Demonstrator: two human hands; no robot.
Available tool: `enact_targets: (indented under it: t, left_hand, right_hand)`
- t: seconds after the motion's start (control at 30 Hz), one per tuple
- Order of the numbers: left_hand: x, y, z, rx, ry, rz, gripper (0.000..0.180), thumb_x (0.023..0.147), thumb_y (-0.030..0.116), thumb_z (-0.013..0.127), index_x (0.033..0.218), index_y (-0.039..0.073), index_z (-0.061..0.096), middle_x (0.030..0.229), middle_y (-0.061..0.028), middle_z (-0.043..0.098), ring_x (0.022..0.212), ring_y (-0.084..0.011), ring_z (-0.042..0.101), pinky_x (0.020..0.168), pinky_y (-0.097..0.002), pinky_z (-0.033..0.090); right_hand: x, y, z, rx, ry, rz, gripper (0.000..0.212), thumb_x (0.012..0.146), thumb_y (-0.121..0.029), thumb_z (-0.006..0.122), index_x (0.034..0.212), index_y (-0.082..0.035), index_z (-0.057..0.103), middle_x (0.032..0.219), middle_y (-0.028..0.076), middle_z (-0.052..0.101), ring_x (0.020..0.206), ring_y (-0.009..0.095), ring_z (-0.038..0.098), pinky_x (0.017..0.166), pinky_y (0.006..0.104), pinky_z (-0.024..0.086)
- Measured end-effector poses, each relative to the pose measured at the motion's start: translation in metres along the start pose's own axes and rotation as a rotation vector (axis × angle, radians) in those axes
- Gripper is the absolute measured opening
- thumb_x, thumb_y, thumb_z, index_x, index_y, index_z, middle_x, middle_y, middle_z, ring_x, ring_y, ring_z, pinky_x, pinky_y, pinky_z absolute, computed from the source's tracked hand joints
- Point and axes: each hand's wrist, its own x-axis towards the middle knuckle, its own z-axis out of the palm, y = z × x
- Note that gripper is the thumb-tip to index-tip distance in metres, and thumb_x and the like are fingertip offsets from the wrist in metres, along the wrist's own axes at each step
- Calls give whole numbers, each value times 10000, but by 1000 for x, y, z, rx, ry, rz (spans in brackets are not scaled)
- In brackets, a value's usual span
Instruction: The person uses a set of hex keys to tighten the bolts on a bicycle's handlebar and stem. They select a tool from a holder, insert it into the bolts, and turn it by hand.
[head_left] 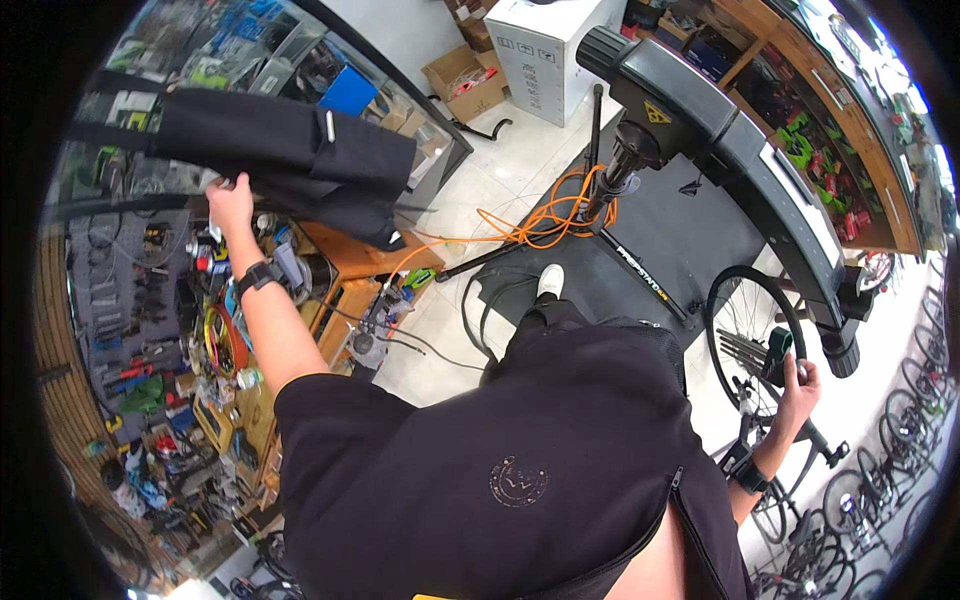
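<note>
My left hand (232,207) is raised at the left, its fingers closed at the lower edge of a black apron (285,135). The apron stretches out sideways, with dark straps running toward the far left and a small white tag on its cloth. Low on the right, my right hand (798,392) pinches a small dark green and black item (778,355), looped like a folded strap; its exact kind is unclear. A bicycle wheel (715,340) stands just behind that item. Both wrists carry dark bands.
A black bike repair stand (600,200) rises from a dark mat (665,215), with an orange cable (545,225) coiled round it. Its large arm (690,95) reaches over the right side. A cluttered workbench (255,410) lies left; a white box (540,60) stands ahead. Several bicycles (850,505) line the right.
</note>
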Motion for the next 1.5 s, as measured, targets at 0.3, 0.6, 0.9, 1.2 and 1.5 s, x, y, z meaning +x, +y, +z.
enact_targets:
  t: [0.3,0.6,0.9,1.2,1.5]
  left_hand:
    - [-168,228,-14,-1041,-391,440,517,777,156,797,1169,-15,506,1066,-110,588,976,-195,587,859,-320,500]
    - [-360,388,94,-1597,-988,514,781,637,119,882,1186,23,335,1077,-147,599,898,-220,659,728,-320,549]
    - [-340,389,94,-1359,-1175,599,329,656,64,808,912,-17,616,842,-62,691,765,-132,650,692,-297,529]
    - [-266,360,101,-1419,-1036,685,175,764,-50,720,913,24,670,925,-33,666,854,-123,625,819,-276,496]
    - [-308,360,105,-1314,-1104,675,255,768,-5,764,998,18,655,942,-34,668,860,-126,630,818,-290,506]
  right_hand:
    - [-44,-20,29,107,18,28,135,873,-104,726,858,-49,603,727,-31,607,625,12,511,563,156,369]
    - [-120,2,21,37,302,133,186,835,-111,764,839,-54,588,742,-52,555,648,23,460,569,173,311]
    - [-196,-2,17,30,403,231,194,829,-126,767,867,-24,606,775,-41,556,687,35,510,601,184,393]
    - [-189,-9,-3,-84,449,205,238,813,-165,780,778,-30,587,674,-42,538,605,31,461,539,195,359]
    - [-137,12,-48,99,348,215,227,808,-143,782,838,-17,597,725,-18,597,631,23,504,545,175,380]
